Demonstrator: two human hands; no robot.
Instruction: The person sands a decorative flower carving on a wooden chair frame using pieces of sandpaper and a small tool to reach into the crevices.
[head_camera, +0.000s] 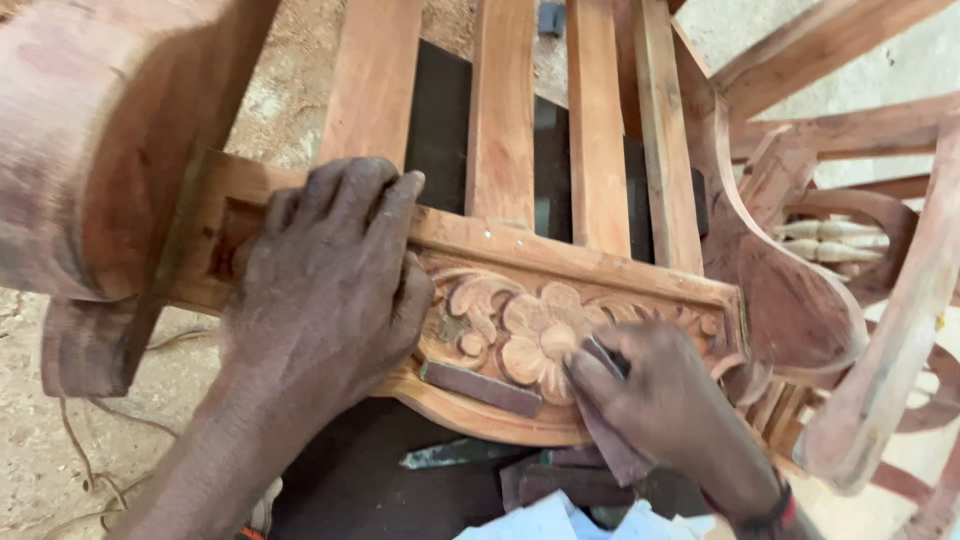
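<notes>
A reddish wooden chair frame lies on its side, with a carved rail (520, 330) bearing a flower and leaf pattern facing me. My left hand (325, 280) lies flat over the left part of that rail, fingers wrapped over its top edge. My right hand (650, 400) pinches a folded strip of brown sandpaper (600, 410) and presses it against the carved flower. A second strip of sandpaper (482, 388) lies on the lower edge of the rail between my hands.
Several upright wooden slats (500, 110) run away from the rail. A curved armrest (790, 300) and more chair parts (880, 350) stand at the right. A thick leg (90, 150) fills the upper left. Sawdust covers the floor (40, 440); white paper (560, 520) lies below.
</notes>
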